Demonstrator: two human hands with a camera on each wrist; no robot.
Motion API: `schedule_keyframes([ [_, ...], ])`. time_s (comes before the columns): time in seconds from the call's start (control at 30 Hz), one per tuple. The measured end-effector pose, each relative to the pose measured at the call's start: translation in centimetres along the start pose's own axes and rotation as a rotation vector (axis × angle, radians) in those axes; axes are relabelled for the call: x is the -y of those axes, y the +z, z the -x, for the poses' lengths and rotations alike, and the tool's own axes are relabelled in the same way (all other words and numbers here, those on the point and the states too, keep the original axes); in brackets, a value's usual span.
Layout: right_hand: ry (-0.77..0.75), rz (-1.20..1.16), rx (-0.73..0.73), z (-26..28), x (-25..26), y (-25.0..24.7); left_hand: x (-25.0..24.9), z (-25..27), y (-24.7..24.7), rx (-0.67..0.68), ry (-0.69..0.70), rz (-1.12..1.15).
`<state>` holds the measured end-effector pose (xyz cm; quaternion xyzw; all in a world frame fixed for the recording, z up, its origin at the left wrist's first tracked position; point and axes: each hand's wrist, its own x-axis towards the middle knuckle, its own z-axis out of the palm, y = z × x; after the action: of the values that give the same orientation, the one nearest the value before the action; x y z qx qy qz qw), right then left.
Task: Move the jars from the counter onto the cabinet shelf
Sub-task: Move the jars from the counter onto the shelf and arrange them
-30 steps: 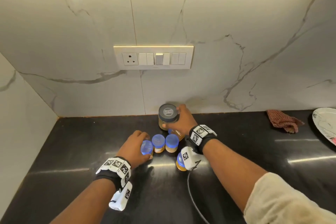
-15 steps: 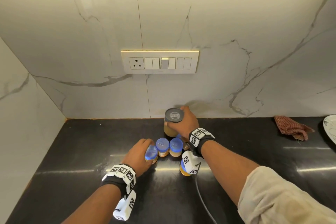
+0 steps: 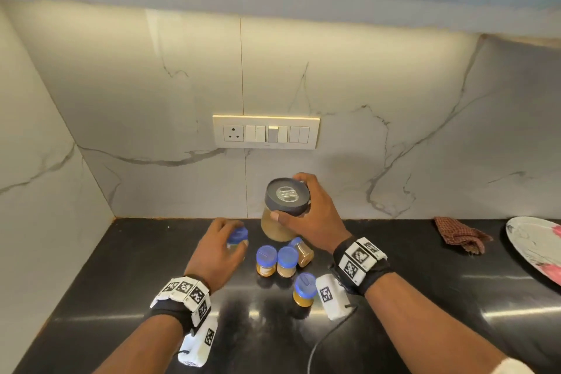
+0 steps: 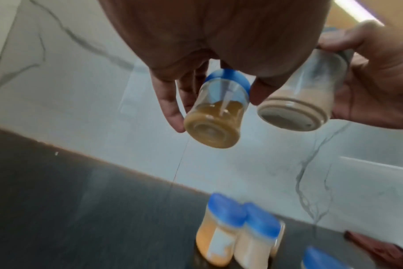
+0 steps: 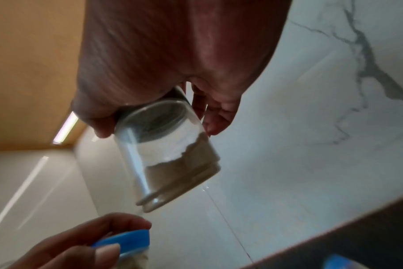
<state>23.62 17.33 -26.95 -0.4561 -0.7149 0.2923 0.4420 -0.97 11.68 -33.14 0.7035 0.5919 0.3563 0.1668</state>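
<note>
While four small blue-capped jars (image 3: 267, 260) stand on the black table (image 3: 121, 276), both hands hold jars above it. Left hand (image 3: 216, 249) pinches a small blue-lidded jar (image 4: 216, 111); right hand (image 3: 315, 218) grips the big grey-lidded jar (image 3: 283, 209) by its lid.

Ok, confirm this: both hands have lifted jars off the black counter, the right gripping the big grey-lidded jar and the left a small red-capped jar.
Wrong on one point: the small jar in the left hand has a blue cap, not red, as the left wrist view shows. The right hand does grip the big grey-lidded jar, both clear of the black counter.

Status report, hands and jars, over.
Left hand holds small jar, lifted. Right hand holds big jar, lifted. Four small jars on counter.
</note>
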Motion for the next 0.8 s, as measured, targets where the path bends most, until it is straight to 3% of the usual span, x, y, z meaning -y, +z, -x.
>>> schedule_keyframes([
  [0.53, -0.643, -0.141, -0.003, 1.6, 26.9, -4.2, -15.2, 2.9, -24.4, -0.619, 0.520, -0.041],
  [0.8, -0.903, 0.060, -0.099, 0.8, 36.7, -5.1, -18.1, 2.3, -34.6, -0.797, 0.588, -0.129],
])
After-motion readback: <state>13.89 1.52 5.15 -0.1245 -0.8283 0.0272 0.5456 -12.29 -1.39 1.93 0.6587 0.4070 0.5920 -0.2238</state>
